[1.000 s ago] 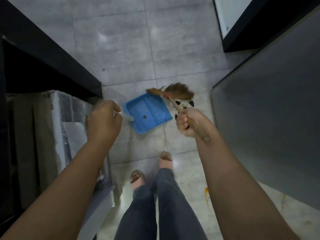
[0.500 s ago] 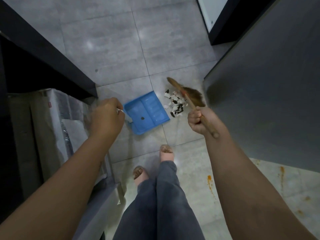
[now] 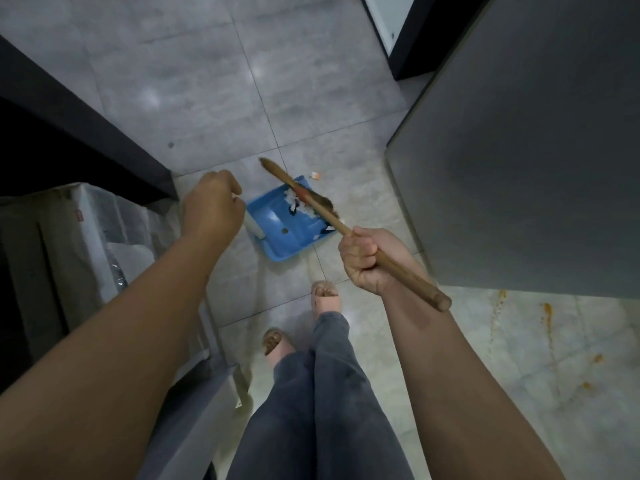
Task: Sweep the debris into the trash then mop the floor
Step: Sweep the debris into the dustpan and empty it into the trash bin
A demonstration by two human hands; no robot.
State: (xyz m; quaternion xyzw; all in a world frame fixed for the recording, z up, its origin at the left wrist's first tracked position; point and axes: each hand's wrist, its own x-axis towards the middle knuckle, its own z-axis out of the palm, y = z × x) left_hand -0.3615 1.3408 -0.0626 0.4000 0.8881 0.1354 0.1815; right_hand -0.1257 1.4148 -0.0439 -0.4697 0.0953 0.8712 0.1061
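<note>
- Debris (image 3: pixel 300 206), white and dark scraps, lay inside the blue dustpan (image 3: pixel 282 233), heaped at its far open edge just ahead of the right hand (image 3: pixel 369 259).
- The right hand was closed in a fist around the wooden broom handle (image 3: pixel 398 268), with the handle's butt end sticking out behind the wrist and across the forearm.
- The broom (image 3: pixel 313 202) slanted away from that hand, its brown bristles resting over the dustpan's far edge on top of the scraps; the far tip of the broom reached beyond the pan, ahead of the left hand (image 3: pixel 212 207).
- The left hand was curled shut, just beside the dustpan's white handle (image 3: pixel 254 228); the fingers themselves were hidden behind the back of the hand, so I cannot tell for sure whether they gripped the handle.
- The dustpan sat on the grey tiled floor (image 3: pixel 207 98) between the two hands, in front of the person's feet.
- One small white-and-orange scrap (image 3: pixel 315 175) lay on the floor just beyond the pan, apart from the rest.
- Orange stains (image 3: pixel 547 310) marked the floor to the outside of the right forearm.
</note>
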